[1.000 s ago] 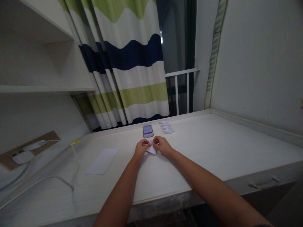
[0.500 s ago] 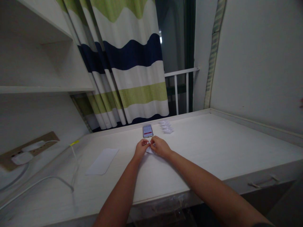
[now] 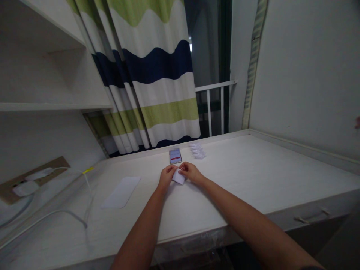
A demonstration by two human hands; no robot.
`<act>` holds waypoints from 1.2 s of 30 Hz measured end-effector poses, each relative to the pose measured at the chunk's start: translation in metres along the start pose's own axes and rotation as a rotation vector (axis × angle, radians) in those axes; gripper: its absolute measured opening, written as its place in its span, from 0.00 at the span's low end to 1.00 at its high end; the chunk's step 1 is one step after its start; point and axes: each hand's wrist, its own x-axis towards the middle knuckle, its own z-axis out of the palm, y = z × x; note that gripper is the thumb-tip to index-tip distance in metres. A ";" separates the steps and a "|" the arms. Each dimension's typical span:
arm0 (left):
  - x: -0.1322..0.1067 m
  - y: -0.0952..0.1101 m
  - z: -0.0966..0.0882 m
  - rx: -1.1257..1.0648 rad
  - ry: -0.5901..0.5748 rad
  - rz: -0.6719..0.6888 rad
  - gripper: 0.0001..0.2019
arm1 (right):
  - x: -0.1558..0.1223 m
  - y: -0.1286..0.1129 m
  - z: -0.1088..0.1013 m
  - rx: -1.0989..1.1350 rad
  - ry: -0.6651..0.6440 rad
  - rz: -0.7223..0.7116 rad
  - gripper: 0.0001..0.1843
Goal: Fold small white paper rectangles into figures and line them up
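Observation:
Between my hands is a small piece of folded white paper (image 3: 179,177), held just above or on the desk. My left hand (image 3: 167,176) pinches its left side, and my right hand (image 3: 191,172) grips its upper right side with thumb and fingers. Right behind the hands lies a phone (image 3: 175,155) with its screen lit. To the phone's right, several small folded white paper pieces (image 3: 197,151) sit in a row. Off to the left, a flat sheet of white paper (image 3: 122,192) rests on the desk.
The white desk (image 3: 242,176) has a raised rim at the back and a drawer handle (image 3: 312,217) in front. A white cable (image 3: 63,211) runs over its left side near a power strip (image 3: 33,180). A striped curtain (image 3: 163,90) hangs behind.
The folded paper has turned and shows more of its flat face below the fingers. My fingers have shifted slightly along its upper edge. The phone and other papers have stayed put.

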 end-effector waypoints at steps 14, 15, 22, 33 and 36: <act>-0.006 0.009 0.002 0.030 -0.088 -0.008 0.19 | 0.007 0.002 -0.005 0.233 -0.023 0.131 0.08; -0.006 0.009 0.002 0.036 -0.082 -0.006 0.19 | 0.007 0.002 -0.005 0.215 -0.015 0.124 0.07; -0.004 0.001 0.002 0.025 -0.119 -0.095 0.13 | 0.010 0.000 -0.009 0.236 0.070 0.143 0.08; -0.002 0.007 -0.002 -0.046 -0.044 -0.127 0.15 | 0.008 -0.002 -0.018 0.267 -0.047 0.219 0.07; -0.003 0.008 -0.002 -0.060 -0.080 -0.141 0.17 | 0.008 -0.005 -0.020 0.329 -0.017 0.262 0.05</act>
